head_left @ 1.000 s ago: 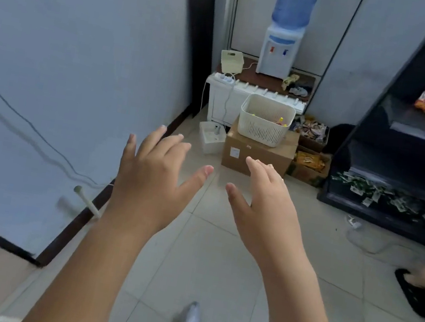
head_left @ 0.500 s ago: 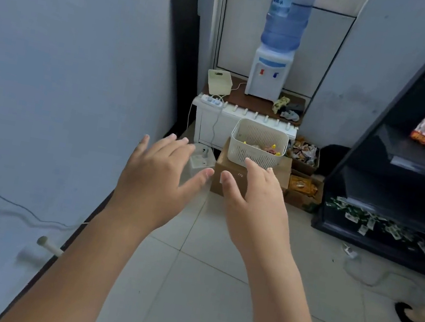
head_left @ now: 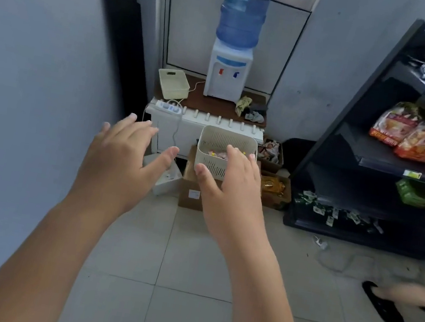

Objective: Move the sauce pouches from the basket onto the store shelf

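Tiled floor point(head_left: 190, 255) beneath us, our left hand point(head_left: 118, 162) and right hand point(head_left: 232, 189) spread, holding nothing, sauce pouches point(head_left: 216, 154) inside white slotted basket point(head_left: 212, 164) on cardboard box point(head_left: 191, 194), black store shelf point(head_left: 372, 156) at right

Ahead of you the basket point(head_left: 226, 139) is cream with slotted, grid-like walls, and the sauce pouches point(head_left: 216, 154) inside show pink and yellow. To your right the store shelf point(head_left: 356, 100) is black, carrying orange-red snack bags point(head_left: 417, 139). The water bottle point(head_left: 241, 22) is translucent blue, the cardboard box point(head_left: 191, 194) brown, the floor point(head_left: 189, 258) pale grey tile.
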Demonstrator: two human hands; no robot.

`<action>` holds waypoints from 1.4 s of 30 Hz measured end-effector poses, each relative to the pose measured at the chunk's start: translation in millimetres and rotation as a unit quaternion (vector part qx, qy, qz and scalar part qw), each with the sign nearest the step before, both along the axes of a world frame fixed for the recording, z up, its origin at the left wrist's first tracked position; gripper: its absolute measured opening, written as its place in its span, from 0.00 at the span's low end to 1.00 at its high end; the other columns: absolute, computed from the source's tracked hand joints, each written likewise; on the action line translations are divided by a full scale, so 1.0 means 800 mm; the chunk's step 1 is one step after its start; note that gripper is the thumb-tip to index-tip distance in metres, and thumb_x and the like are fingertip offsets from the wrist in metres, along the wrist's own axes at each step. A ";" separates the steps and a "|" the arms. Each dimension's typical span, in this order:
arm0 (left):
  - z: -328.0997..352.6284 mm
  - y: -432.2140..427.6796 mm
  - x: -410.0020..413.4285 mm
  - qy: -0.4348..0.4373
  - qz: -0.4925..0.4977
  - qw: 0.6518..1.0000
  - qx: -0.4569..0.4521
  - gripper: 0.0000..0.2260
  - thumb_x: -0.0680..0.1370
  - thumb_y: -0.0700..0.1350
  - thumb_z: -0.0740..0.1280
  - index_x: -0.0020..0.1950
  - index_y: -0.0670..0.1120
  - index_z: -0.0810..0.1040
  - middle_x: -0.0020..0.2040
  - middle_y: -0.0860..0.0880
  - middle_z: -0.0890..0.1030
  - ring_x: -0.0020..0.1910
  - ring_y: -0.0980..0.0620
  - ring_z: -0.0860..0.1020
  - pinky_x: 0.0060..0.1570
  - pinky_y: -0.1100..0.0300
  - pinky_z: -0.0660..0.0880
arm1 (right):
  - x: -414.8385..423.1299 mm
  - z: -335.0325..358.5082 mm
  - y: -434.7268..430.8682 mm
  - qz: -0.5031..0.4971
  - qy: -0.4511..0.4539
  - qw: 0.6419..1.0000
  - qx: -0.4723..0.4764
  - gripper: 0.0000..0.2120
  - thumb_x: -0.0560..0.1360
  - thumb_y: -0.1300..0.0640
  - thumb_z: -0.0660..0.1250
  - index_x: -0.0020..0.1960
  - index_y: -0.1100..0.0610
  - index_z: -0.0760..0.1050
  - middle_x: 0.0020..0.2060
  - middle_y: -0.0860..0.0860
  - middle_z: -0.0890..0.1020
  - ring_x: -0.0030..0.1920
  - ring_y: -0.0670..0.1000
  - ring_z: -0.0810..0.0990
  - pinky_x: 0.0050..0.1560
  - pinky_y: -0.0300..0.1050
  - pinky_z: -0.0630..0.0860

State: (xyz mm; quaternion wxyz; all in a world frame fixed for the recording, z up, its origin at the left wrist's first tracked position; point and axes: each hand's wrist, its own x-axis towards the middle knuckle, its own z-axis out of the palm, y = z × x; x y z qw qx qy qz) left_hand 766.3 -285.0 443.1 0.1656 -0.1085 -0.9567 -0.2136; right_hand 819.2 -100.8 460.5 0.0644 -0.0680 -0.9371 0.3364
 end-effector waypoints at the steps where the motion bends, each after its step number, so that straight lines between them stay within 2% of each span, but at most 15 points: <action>1: -0.001 0.006 -0.021 -0.010 -0.008 1.000 0.010 0.34 0.78 0.68 0.50 0.72 0.46 0.74 0.74 0.48 0.74 0.78 0.47 0.63 0.78 0.42 0.57 | -0.015 -0.001 -0.001 0.005 -0.002 1.000 -0.005 0.35 0.83 0.39 0.59 0.83 0.52 0.53 0.83 0.47 0.56 0.83 0.48 0.43 0.79 0.45 0.45; 4: -0.008 0.036 -0.082 -0.029 -0.040 0.998 0.027 0.35 0.79 0.67 0.50 0.75 0.45 0.71 0.74 0.46 0.73 0.79 0.47 0.63 0.79 0.44 0.55 | -0.067 -0.003 0.015 0.004 0.002 1.000 0.004 0.35 0.82 0.39 0.60 0.83 0.53 0.54 0.83 0.46 0.56 0.83 0.48 0.42 0.80 0.45 0.45; 7: -0.019 0.079 -0.155 -0.030 -0.069 0.997 0.013 0.36 0.78 0.68 0.49 0.74 0.45 0.71 0.75 0.46 0.72 0.78 0.47 0.63 0.78 0.43 0.56 | -0.134 -0.017 0.056 -0.043 -0.003 0.999 0.005 0.35 0.82 0.38 0.60 0.82 0.53 0.55 0.82 0.47 0.57 0.83 0.49 0.42 0.81 0.49 0.48; 12: -0.038 0.158 -0.275 -0.049 -0.089 0.995 -0.006 0.35 0.79 0.68 0.49 0.73 0.46 0.72 0.73 0.47 0.74 0.78 0.47 0.63 0.78 0.43 0.57 | -0.252 -0.035 0.135 -0.054 -0.014 0.998 0.015 0.30 0.81 0.39 0.61 0.78 0.53 0.63 0.78 0.48 0.66 0.83 0.53 0.46 0.81 0.57 0.54; 16: -0.038 0.218 -0.348 -0.079 -0.103 0.991 0.016 0.31 0.81 0.67 0.53 0.73 0.46 0.72 0.73 0.47 0.74 0.78 0.47 0.62 0.77 0.43 0.59 | -0.328 -0.030 0.187 -0.020 -0.055 0.997 0.045 0.33 0.82 0.39 0.60 0.81 0.54 0.57 0.81 0.49 0.62 0.83 0.53 0.46 0.81 0.53 0.50; 21: -0.049 0.279 -0.425 -0.151 -0.109 0.978 0.097 0.29 0.81 0.67 0.54 0.73 0.49 0.72 0.73 0.50 0.73 0.77 0.52 0.63 0.74 0.49 0.62 | -0.405 -0.026 0.231 -0.043 -0.077 0.996 0.017 0.29 0.82 0.41 0.63 0.77 0.54 0.64 0.77 0.50 0.68 0.82 0.54 0.54 0.78 0.55 0.59; 24: -0.058 0.315 -0.466 -0.172 -0.129 0.969 0.124 0.31 0.79 0.69 0.51 0.71 0.50 0.74 0.72 0.52 0.74 0.77 0.53 0.63 0.72 0.51 0.62 | -0.439 -0.026 0.255 -0.010 -0.077 0.996 0.032 0.28 0.82 0.43 0.63 0.77 0.54 0.64 0.77 0.51 0.69 0.82 0.53 0.55 0.79 0.52 0.57; 26: -0.063 0.337 -0.496 -0.185 -0.128 0.965 0.136 0.29 0.80 0.68 0.52 0.70 0.50 0.75 0.69 0.54 0.76 0.73 0.53 0.67 0.69 0.53 0.65 | -0.463 -0.030 0.275 -0.006 -0.080 0.996 0.036 0.28 0.83 0.45 0.62 0.79 0.54 0.62 0.77 0.50 0.68 0.81 0.52 0.55 0.79 0.49 0.56; 30: -0.080 0.373 -0.559 -0.199 -0.141 0.959 0.141 0.31 0.78 0.70 0.50 0.67 0.52 0.77 0.66 0.54 0.78 0.71 0.52 0.70 0.70 0.45 0.68 | -0.513 -0.059 0.325 -0.048 -0.087 0.995 0.010 0.22 0.83 0.47 0.63 0.74 0.53 0.67 0.72 0.49 0.74 0.75 0.50 0.66 0.70 0.48 0.67; 32: -0.092 0.384 -0.591 -0.209 -0.142 0.958 0.134 0.29 0.79 0.69 0.51 0.67 0.52 0.77 0.67 0.54 0.78 0.72 0.52 0.69 0.71 0.45 0.68 | -0.541 -0.077 0.349 -0.075 -0.083 0.994 -0.002 0.23 0.83 0.47 0.63 0.75 0.52 0.68 0.70 0.48 0.75 0.74 0.50 0.69 0.71 0.49 0.69; 33: -0.098 0.389 -0.607 -0.219 -0.139 0.957 0.133 0.28 0.80 0.68 0.52 0.68 0.52 0.77 0.67 0.54 0.77 0.71 0.53 0.69 0.71 0.46 0.67 | -0.556 -0.087 0.361 -0.089 -0.081 0.993 0.001 0.23 0.83 0.47 0.63 0.76 0.51 0.68 0.71 0.48 0.76 0.76 0.51 0.68 0.74 0.52 0.68; 35: -0.116 0.397 -0.644 -0.244 -0.130 0.953 0.127 0.26 0.81 0.65 0.55 0.69 0.51 0.76 0.67 0.54 0.77 0.70 0.53 0.70 0.70 0.49 0.68 | -0.588 -0.108 0.383 -0.114 -0.086 0.990 0.016 0.22 0.83 0.49 0.62 0.76 0.52 0.70 0.73 0.49 0.75 0.80 0.52 0.60 0.79 0.57 0.60; 38: -0.147 0.418 -0.700 -0.312 -0.097 0.930 0.169 0.22 0.81 0.64 0.58 0.64 0.51 0.78 0.63 0.54 0.79 0.64 0.53 0.74 0.62 0.51 0.72 | -0.637 -0.150 0.411 -0.130 -0.091 0.987 0.033 0.20 0.84 0.51 0.62 0.74 0.53 0.72 0.72 0.49 0.76 0.81 0.50 0.57 0.82 0.55 0.55; 40: -0.171 0.436 -0.735 -0.381 -0.049 0.889 0.249 0.18 0.81 0.61 0.60 0.58 0.50 0.80 0.53 0.55 0.80 0.52 0.56 0.77 0.48 0.58 0.72 | -0.671 -0.186 0.422 -0.111 -0.099 0.988 0.043 0.19 0.84 0.53 0.62 0.73 0.54 0.73 0.70 0.50 0.78 0.81 0.51 0.60 0.80 0.54 0.58; 42: -0.200 0.462 -0.772 -0.424 -0.027 0.861 0.281 0.16 0.81 0.60 0.61 0.57 0.49 0.79 0.48 0.56 0.78 0.44 0.60 0.74 0.42 0.60 0.70 | -0.705 -0.230 0.433 -0.081 -0.120 0.987 0.065 0.18 0.84 0.54 0.61 0.72 0.54 0.74 0.69 0.50 0.79 0.79 0.53 0.63 0.76 0.54 0.65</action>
